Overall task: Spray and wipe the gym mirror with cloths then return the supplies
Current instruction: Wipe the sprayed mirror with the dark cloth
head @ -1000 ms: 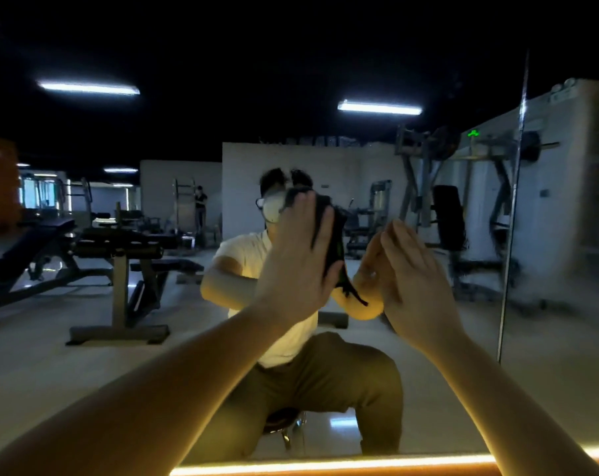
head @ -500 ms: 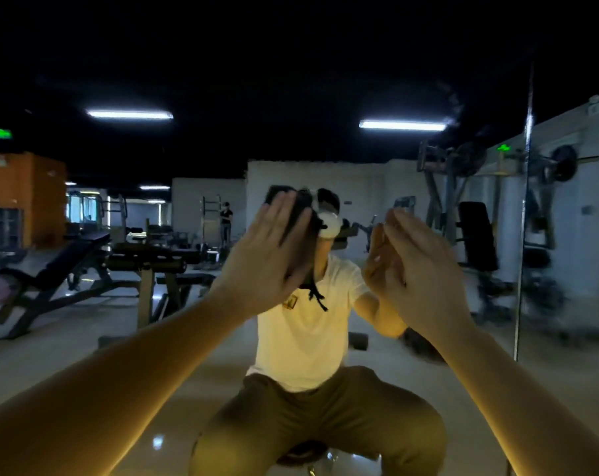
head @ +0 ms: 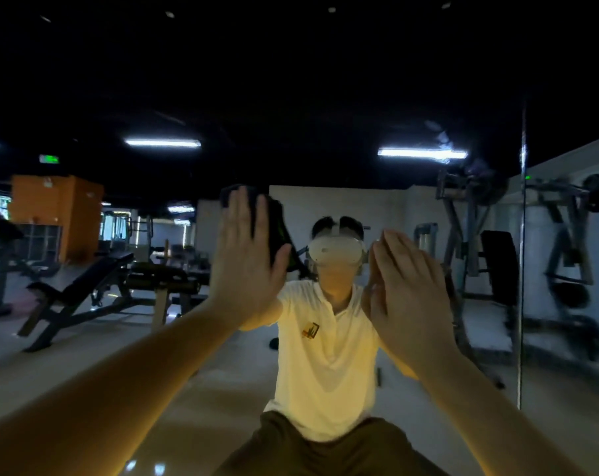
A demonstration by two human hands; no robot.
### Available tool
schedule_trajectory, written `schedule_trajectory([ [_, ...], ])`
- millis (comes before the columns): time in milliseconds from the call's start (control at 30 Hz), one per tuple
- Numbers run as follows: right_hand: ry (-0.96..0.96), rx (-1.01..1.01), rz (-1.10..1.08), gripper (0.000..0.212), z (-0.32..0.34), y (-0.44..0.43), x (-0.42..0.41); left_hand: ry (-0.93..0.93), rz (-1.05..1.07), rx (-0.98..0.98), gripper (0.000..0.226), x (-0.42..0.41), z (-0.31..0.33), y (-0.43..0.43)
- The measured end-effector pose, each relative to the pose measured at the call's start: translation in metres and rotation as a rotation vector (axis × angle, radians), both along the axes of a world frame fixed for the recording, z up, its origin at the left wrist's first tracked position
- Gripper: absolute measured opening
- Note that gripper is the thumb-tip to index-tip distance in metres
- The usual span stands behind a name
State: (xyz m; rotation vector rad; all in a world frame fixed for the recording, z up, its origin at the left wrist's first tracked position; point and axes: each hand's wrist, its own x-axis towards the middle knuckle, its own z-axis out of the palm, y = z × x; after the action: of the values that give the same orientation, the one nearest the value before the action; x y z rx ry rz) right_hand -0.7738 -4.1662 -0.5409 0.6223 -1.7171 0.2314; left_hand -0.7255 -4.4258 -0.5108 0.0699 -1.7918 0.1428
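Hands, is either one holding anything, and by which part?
Left hand presses a dark cloth to the mirror under its flat palm, no grip. Right hand is open; nothing shows under it.

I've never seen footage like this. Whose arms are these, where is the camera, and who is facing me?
No machine here: the two bare arms belong to a person wearing a camera on the head, so you see what they see. They face a large gym wall mirror; the figure in the white shirt and white headset is their own reflection. The left hand presses a dark cloth flat against the glass with straight fingers. The right hand is held flat at the glass too; whether a cloth lies under it cannot be seen.
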Motion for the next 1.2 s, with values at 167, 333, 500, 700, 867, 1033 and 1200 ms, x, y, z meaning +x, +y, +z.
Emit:
schedule_trajectory([
  [167,-0.02,-0.053,0.238,0.054,0.011,0.019,-0.001,-0.058,-0.068,-0.097,0.081,-0.026,0.013,0.089],
  [333,-0.072,-0.189,0.249,0.055,0.021,0.026,0.009,-0.182,-0.144,-0.465,0.076,-0.041,-0.002,0.117],
  [500,0.012,-0.083,0.147,0.053,0.03,0.015,0.008,-0.17,-0.015,-0.496,0.082,-0.02,0.011,0.05],
  [700,-0.007,-0.038,-0.013,0.058,0.042,-0.031,0.003,-0.024,0.067,-0.069,0.08,0.022,0.022,-0.068],
  [867,-0.02,-0.041,-0.064,0.069,0.031,-0.043,-0.003,0.099,0.075,0.295,0.079,0.028,0.009,-0.107],
  [1033,-0.008,0.006,-0.039,0.068,0.032,-0.031,-0.003,0.101,0.022,0.161,0.078,0.011,0.021,-0.057],
  [1200,0.004,0.117,0.009,0.057,0.022,-0.004,0.002,0.015,-0.044,-0.088,0.079,-0.013,0.037,0.025],
])
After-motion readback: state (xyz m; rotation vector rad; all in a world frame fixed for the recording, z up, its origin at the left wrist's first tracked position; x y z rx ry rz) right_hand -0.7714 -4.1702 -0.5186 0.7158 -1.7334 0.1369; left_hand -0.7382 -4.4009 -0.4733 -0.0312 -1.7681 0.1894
